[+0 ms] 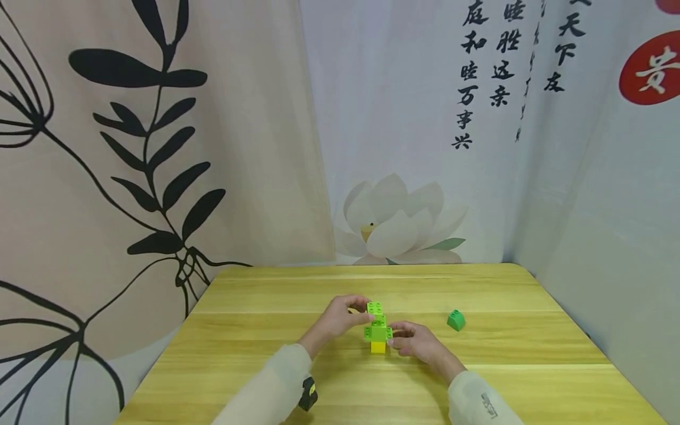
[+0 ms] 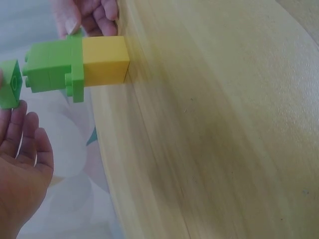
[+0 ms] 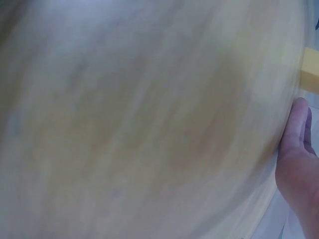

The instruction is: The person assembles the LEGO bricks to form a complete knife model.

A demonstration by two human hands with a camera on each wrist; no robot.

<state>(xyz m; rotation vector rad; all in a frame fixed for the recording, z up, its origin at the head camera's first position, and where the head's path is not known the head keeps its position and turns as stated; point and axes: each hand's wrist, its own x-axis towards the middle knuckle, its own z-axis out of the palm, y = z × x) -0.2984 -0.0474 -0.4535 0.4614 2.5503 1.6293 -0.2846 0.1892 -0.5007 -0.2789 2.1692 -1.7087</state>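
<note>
A small tower of toy building bricks stands upright on the table, with a yellow brick (image 1: 378,347) at its base. Across that lies a wide green brick (image 1: 378,333), and another green brick (image 2: 49,64) sits on it. My left hand (image 1: 340,316) holds a light-green brick (image 1: 374,307) by its sides over the tower; the left wrist view shows a narrow gap below it. My right hand (image 1: 417,341) is at the tower's right side, pinching the end of the wide green brick. In the right wrist view, only part of the yellow brick (image 3: 310,69) shows beyond the right hand.
A darker green brick with a slanted side (image 1: 455,320) lies on the wooden table (image 1: 504,378), to the right of the tower. Behind the table hangs a printed curtain (image 1: 265,147). A dark device (image 1: 308,394) is at the left sleeve.
</note>
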